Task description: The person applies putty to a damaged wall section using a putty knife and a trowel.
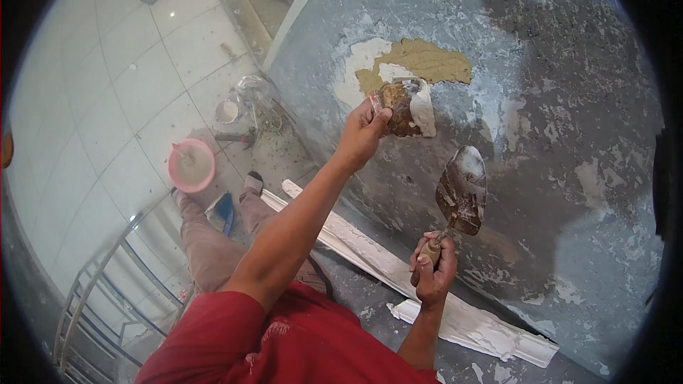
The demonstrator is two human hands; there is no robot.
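Observation:
Stretched up to the wall, my left hand (366,131) is closed on a rusty brown scraper (400,109), with white plaster along its far edge. The scraper overlaps the lower part of a patch of tan filler (423,62) and white plaster (364,57) on the grey wall (569,85); I cannot tell whether it touches. Lower and to the right, my right hand (434,267) grips the wooden handle of a pointed trowel (462,192). Its brown-stained blade points up, with a white smear near the tip.
Long white mouldings (484,327) lie along the wall's foot. On the tiled floor (135,85) stand a pink bucket (191,165) of cloudy liquid and a small white cup (227,112), with a hammer (236,138) nearby. A metal railing (107,291) is at lower left, a blue object (222,213) by my feet.

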